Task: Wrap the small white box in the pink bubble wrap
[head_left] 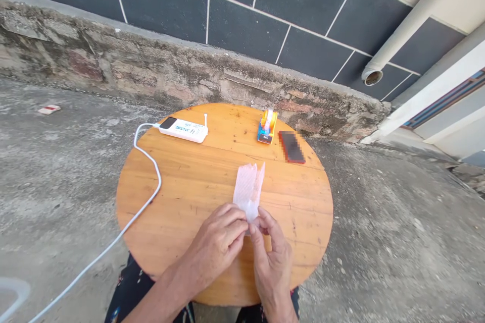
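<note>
Near the front middle of the table, a whitish-pink, translucent piece of bubble wrap (248,186) lies folded into a narrow strip, its far end standing up slightly in loose layers. My left hand (222,234) presses on the near end of it from the left, fingers closed together. From the right, my right hand (271,252) pinches the same near end between thumb and fingers. The fingertips of both hands almost meet there. Whether something is wrapped inside the near end cannot be made out, since the fingers cover it.
On the round wooden table (182,181) stand a white device (184,129) with a white cable (157,176) at the back left, an orange-and-blue tape dispenser (267,126) at the back, and a red-edged phone (292,147) right of it. A stone wall base (182,78) runs behind.
</note>
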`<action>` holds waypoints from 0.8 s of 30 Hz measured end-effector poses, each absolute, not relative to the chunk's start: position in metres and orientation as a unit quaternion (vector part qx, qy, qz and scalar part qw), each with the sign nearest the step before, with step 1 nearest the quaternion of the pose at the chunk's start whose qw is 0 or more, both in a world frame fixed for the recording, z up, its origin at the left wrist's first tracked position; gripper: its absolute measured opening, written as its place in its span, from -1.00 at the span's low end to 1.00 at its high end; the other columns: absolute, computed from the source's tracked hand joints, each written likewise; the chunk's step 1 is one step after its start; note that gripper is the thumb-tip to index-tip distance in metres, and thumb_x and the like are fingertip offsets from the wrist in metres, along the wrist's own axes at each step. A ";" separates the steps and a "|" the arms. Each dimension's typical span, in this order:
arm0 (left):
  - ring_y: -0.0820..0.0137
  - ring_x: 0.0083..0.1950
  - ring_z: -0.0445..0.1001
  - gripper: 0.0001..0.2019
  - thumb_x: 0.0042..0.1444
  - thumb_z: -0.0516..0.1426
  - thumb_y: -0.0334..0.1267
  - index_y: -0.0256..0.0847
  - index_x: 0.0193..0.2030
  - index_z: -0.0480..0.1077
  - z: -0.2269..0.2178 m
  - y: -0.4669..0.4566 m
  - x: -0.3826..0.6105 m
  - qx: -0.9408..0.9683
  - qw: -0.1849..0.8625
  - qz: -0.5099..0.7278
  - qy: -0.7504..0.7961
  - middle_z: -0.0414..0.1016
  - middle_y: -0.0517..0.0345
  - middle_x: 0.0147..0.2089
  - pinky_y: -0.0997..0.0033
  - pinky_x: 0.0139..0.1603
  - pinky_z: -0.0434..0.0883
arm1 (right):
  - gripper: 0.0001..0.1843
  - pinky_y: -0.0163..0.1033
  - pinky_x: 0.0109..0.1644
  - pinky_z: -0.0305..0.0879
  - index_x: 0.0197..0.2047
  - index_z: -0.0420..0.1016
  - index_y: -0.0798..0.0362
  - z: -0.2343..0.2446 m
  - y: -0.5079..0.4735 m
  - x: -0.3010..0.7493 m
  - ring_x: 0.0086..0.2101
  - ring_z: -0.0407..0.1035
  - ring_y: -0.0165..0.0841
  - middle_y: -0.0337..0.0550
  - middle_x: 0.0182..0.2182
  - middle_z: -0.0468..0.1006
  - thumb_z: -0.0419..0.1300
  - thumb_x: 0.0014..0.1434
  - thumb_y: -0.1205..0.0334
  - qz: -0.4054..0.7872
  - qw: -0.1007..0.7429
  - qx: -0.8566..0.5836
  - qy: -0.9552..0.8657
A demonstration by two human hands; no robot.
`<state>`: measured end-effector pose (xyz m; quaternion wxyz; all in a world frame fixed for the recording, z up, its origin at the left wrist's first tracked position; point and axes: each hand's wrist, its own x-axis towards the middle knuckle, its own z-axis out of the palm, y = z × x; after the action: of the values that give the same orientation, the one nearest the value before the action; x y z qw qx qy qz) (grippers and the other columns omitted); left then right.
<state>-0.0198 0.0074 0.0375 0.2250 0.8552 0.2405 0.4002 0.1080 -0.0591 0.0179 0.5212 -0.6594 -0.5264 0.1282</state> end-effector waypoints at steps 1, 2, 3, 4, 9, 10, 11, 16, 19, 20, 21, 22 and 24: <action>0.35 -0.20 0.36 -0.77 0.15 -0.01 -0.57 -0.23 -0.36 0.39 0.037 0.007 -0.020 0.853 0.229 0.399 0.244 0.43 0.09 -0.29 0.34 -0.17 0.39 | -0.66 -0.13 -0.14 0.38 0.09 0.38 0.06 0.017 -0.061 0.108 -0.28 0.44 -0.29 -0.11 -0.29 0.57 0.09 0.27 0.18 0.121 0.516 -0.660 -0.533; 0.35 -0.20 0.36 -0.78 0.15 -0.01 -0.56 -0.23 -0.36 0.38 0.037 0.006 -0.020 0.851 0.236 0.397 0.250 0.42 0.09 -0.29 0.34 -0.18 0.39 | -0.65 -0.11 -0.13 0.37 0.10 0.37 0.06 0.016 -0.062 0.108 -0.26 0.44 -0.27 -0.09 -0.27 0.57 0.09 0.27 0.18 0.114 0.511 -0.660 -0.540; 0.35 -0.20 0.36 -0.79 0.16 -0.01 -0.56 -0.23 -0.33 0.38 0.036 0.005 -0.020 0.848 0.245 0.393 0.258 0.41 0.10 -0.28 0.34 -0.17 0.38 | -0.65 -0.10 -0.12 0.36 0.11 0.36 0.05 0.016 -0.064 0.107 -0.24 0.43 -0.26 -0.08 -0.26 0.57 0.08 0.28 0.19 0.109 0.505 -0.657 -0.548; 0.35 -0.18 0.37 -0.79 0.15 -0.01 -0.56 -0.23 -0.29 0.38 0.036 0.005 -0.021 0.844 0.255 0.389 0.267 0.41 0.10 -0.26 0.34 -0.16 0.38 | -0.64 -0.08 -0.11 0.35 0.13 0.35 0.04 0.017 -0.066 0.107 -0.23 0.42 -0.25 -0.07 -0.23 0.56 0.07 0.28 0.20 0.102 0.502 -0.656 -0.555; 0.36 -0.07 0.38 -0.70 0.16 -0.02 -0.56 -0.18 -0.08 0.37 0.032 0.002 -0.022 0.834 0.277 0.381 0.288 0.36 0.05 -0.08 0.36 -0.05 0.38 | -0.59 -0.08 -0.13 0.31 0.21 0.28 -0.01 0.019 -0.072 0.105 -0.21 0.40 -0.23 -0.07 -0.18 0.55 -0.01 0.32 0.29 0.078 0.468 -0.647 -0.597; 0.37 -0.07 0.38 -0.70 0.16 -0.02 -0.56 -0.17 -0.08 0.38 0.031 0.002 -0.022 0.835 0.276 0.383 0.284 0.35 0.05 -0.08 0.37 -0.05 0.38 | -0.58 -0.08 -0.15 0.31 0.23 0.26 -0.02 0.019 -0.072 0.105 -0.23 0.40 -0.23 -0.08 -0.20 0.56 -0.01 0.31 0.31 0.069 0.462 -0.647 -0.603; 0.37 -0.07 0.38 -0.71 0.16 -0.02 -0.56 -0.17 -0.10 0.38 0.031 0.002 -0.023 0.835 0.275 0.386 0.279 0.35 0.06 -0.09 0.38 -0.05 0.38 | -0.56 -0.09 -0.16 0.31 0.24 0.24 -0.03 0.018 -0.071 0.105 -0.24 0.40 -0.23 -0.09 -0.21 0.56 0.00 0.31 0.33 0.058 0.457 -0.645 -0.610; 0.36 -0.12 0.37 -0.72 0.14 -0.05 -0.60 -0.22 -0.18 0.39 0.035 0.002 -0.024 0.835 0.288 0.390 0.260 0.39 0.08 -0.20 0.36 -0.08 0.37 | -0.53 -0.10 -0.16 0.28 0.23 0.21 -0.05 0.014 -0.070 0.108 -0.24 0.38 -0.24 -0.12 -0.20 0.56 0.02 0.28 0.38 0.043 0.445 -0.644 -0.620; 0.36 -0.11 0.38 -0.74 0.13 -0.03 -0.58 -0.24 -0.19 0.40 0.037 0.002 -0.025 0.826 0.305 0.395 0.261 0.39 0.07 -0.19 0.35 -0.08 0.37 | -0.57 -0.12 -0.16 0.28 0.20 0.25 -0.04 0.014 -0.070 0.110 -0.22 0.39 -0.25 -0.12 -0.19 0.56 -0.01 0.29 0.38 0.063 0.445 -0.641 -0.622; 0.36 -0.11 0.39 -0.76 0.13 -0.01 -0.56 -0.23 -0.19 0.40 0.038 0.002 -0.025 0.821 0.309 0.401 0.263 0.39 0.06 -0.17 0.36 -0.08 0.38 | -0.58 -0.12 -0.16 0.28 0.19 0.26 -0.03 0.014 -0.070 0.111 -0.22 0.39 -0.25 -0.12 -0.19 0.56 0.00 0.29 0.38 0.063 0.444 -0.640 -0.624; 0.37 -0.11 0.40 -0.78 0.14 0.00 -0.54 -0.23 -0.19 0.41 0.038 0.002 -0.024 0.815 0.310 0.411 0.267 0.39 0.07 -0.17 0.38 -0.08 0.38 | -0.59 -0.12 -0.15 0.28 0.18 0.26 -0.03 0.014 -0.070 0.112 -0.23 0.39 -0.25 -0.13 -0.20 0.56 0.01 0.28 0.38 0.058 0.444 -0.638 -0.626; 0.38 -0.12 0.41 -0.80 0.16 0.02 -0.51 -0.22 -0.21 0.42 0.037 0.001 -0.023 0.807 0.308 0.422 0.275 0.39 0.08 -0.17 0.40 -0.09 0.39 | -0.59 -0.12 -0.16 0.28 0.18 0.26 -0.02 0.014 -0.069 0.113 -0.24 0.39 -0.26 -0.13 -0.22 0.56 0.02 0.28 0.37 0.051 0.443 -0.637 -0.629; 0.40 -0.13 0.44 -0.85 0.17 0.05 -0.47 -0.21 -0.26 0.43 0.036 0.000 -0.020 0.792 0.299 0.439 0.300 0.39 0.09 -0.17 0.44 -0.11 0.39 | -0.59 -0.13 -0.17 0.29 0.17 0.26 -0.01 0.014 -0.068 0.114 -0.25 0.39 -0.27 -0.13 -0.22 0.56 0.05 0.26 0.36 0.038 0.437 -0.636 -0.634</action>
<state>-0.0195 0.0004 0.0360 0.2992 0.7924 0.3002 0.4387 0.1145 -0.0681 0.0143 0.4375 -0.6364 -0.6342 0.0383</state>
